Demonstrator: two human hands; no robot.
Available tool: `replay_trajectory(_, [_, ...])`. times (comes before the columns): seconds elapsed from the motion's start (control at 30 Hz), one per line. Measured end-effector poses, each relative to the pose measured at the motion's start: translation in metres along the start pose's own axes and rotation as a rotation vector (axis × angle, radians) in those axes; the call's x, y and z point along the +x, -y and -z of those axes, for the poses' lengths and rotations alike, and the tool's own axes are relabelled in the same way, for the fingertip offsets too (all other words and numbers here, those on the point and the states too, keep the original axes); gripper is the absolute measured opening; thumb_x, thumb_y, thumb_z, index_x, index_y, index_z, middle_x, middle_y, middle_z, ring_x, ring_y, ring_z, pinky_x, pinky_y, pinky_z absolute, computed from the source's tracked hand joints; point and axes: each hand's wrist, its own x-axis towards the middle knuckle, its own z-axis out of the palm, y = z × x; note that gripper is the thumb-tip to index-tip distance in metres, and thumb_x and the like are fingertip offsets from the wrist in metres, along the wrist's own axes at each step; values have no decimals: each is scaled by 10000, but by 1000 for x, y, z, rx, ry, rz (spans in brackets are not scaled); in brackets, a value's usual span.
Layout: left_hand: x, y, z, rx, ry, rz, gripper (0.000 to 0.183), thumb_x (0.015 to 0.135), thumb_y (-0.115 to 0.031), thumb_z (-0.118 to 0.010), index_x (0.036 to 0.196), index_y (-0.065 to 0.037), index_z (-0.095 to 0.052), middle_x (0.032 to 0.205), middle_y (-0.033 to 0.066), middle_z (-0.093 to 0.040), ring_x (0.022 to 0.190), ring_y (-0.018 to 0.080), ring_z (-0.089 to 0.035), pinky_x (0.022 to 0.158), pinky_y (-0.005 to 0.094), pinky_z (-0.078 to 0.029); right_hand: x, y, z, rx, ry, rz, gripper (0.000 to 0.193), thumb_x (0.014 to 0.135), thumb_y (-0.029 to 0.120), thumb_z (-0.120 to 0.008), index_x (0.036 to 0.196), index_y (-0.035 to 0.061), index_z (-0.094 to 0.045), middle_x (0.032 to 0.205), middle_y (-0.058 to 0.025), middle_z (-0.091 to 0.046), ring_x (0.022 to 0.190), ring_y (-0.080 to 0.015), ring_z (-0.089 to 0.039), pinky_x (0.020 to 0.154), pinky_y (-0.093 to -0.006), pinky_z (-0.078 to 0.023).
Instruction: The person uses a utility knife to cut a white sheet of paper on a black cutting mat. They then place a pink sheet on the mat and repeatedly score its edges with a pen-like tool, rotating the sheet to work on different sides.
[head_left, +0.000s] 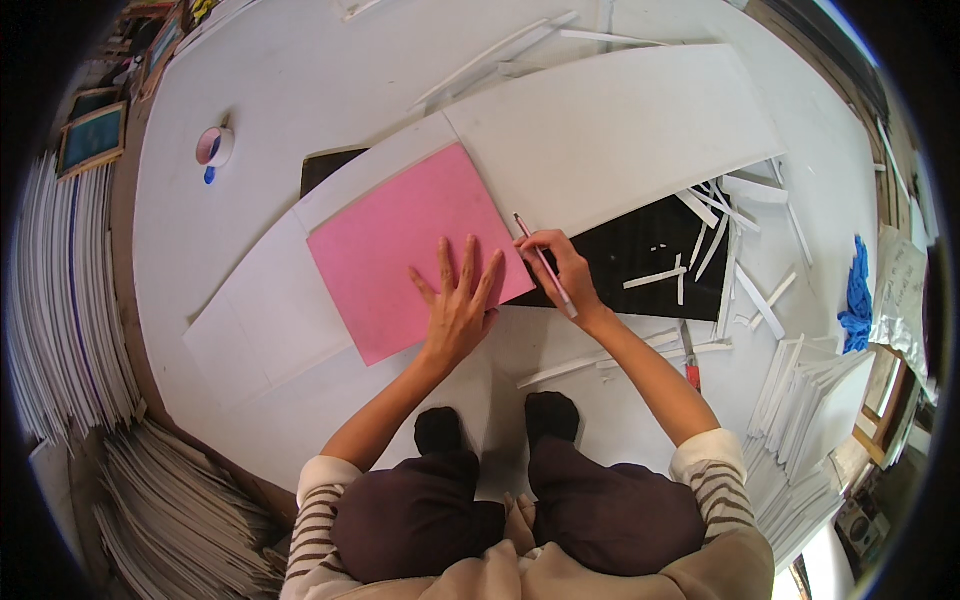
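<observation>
My left hand [460, 310] lies flat with fingers spread on a pink square sheet [375, 240], pressing on its lower right part. Beneath the pink sheet is a long white board [620, 130] that stretches to the upper right and lower left. My right hand [565, 270] grips a slim pen [545, 262] just beside the pink sheet's right edge. The pen slants, with its dark end pointing up and left; whether it touches the board I cannot tell. A black mat [650, 255] shows under the white board, partly covered.
White offcut strips [690, 235] lie scattered over the mat's right end. A red-handled cutter [691, 370] rests below it. A tape roll [214, 147] sits at the far left. Stacked white sheets stand left [75, 300] and right [800, 420]. Blue crumpled cloth [857, 300] lies at right.
</observation>
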Motion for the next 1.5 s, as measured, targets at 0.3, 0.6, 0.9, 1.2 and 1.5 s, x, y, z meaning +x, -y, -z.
replay_trajectory(0.3, [1,-1,1,11,-37,2,976,641,-187,-774,1482,-258,-285,1558,150,-149,1421,460,-76,954,805,-64,44,5,9,-45,81,-67,159,957,157,-530,988,15,-597,893,-123,-605,743,-265,-587,657,-354,-462])
replay_trajectory(0.6, [2,-1,2,54,-29,-3,947,658,-255,-774,1476,-260,-296,1545,162,-184,1401,484,-127,902,831,-141,47,-3,-1,-71,128,-16,159,951,139,-518,970,-5,-583,916,-145,-606,786,-322,-589,714,-398,-472])
replay_trajectory(0.9, [6,-7,3,111,15,8,940,687,-280,-756,1487,-243,-266,1539,188,-172,1388,508,-136,922,802,-211,28,5,7,-178,150,87,87,914,71,-543,944,-1,-580,871,-156,-585,773,-343,-584,688,-394,-487])
replay_trajectory(1.2, [8,-10,7,153,39,20,941,667,-257,-768,1476,-238,-289,1518,185,-215,1374,506,-176,936,768,-270,25,5,8,-131,143,123,93,908,68,-563,911,-22,-586,843,-153,-591,743,-326,-586,668,-378,-477])
replay_trajectory(1.5, [10,-12,11,174,79,41,933,650,-239,-784,1459,-233,-320,1513,189,-214,1375,504,-174,951,748,-287,14,8,14,-133,170,96,81,905,65,-565,909,-13,-588,822,-161,-581,708,-338,-570,647,-383,-470])
